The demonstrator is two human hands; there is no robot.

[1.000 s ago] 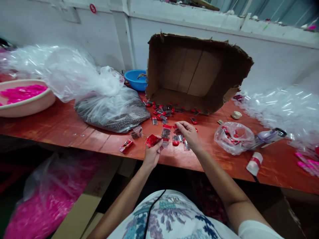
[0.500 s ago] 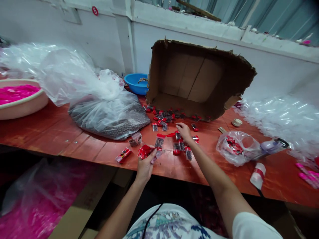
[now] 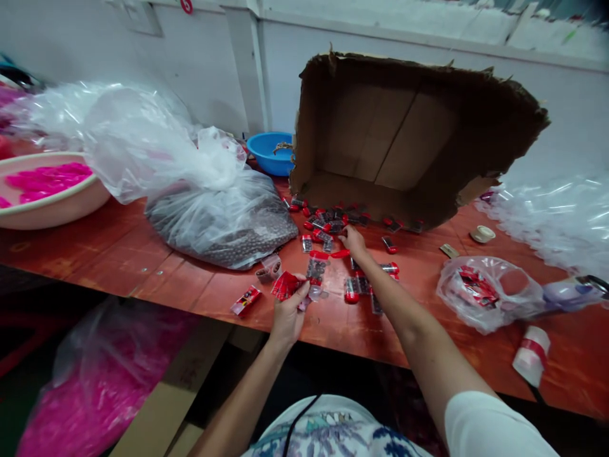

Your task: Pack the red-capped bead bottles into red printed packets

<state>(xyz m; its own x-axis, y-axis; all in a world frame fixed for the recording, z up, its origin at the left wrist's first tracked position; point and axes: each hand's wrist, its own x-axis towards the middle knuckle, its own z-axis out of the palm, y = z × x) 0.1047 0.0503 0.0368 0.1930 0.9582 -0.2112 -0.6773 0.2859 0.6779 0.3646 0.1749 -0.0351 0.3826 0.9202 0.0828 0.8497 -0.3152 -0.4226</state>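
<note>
My left hand (image 3: 291, 311) is closed on several red printed packets (image 3: 286, 286), fanned out above the front part of the table. Just beyond its fingertips lies a clear container with a red top and dark beads (image 3: 318, 266). My right hand (image 3: 353, 241) reaches to the near edge of a pile of small red-capped bead containers (image 3: 328, 222). Its fingers are bent together at the pile, and whether they grip a container is hidden. Under my right forearm lie several more of these containers (image 3: 352, 289). A red printed pack (image 3: 246, 300) rests left of my left hand.
A torn cardboard box (image 3: 380, 139) lies on its side behind the pile. On the left are a clear bag of dark beads (image 3: 223, 222), a blue basin (image 3: 270, 152) and a pale basin (image 3: 57, 203). At right lie a plastic bag (image 3: 457, 298) and a white roll (image 3: 531, 355).
My right hand has moved forward, closer to the pile by the box. The left hand still holds the red packets. The whole view has shifted slightly.
</note>
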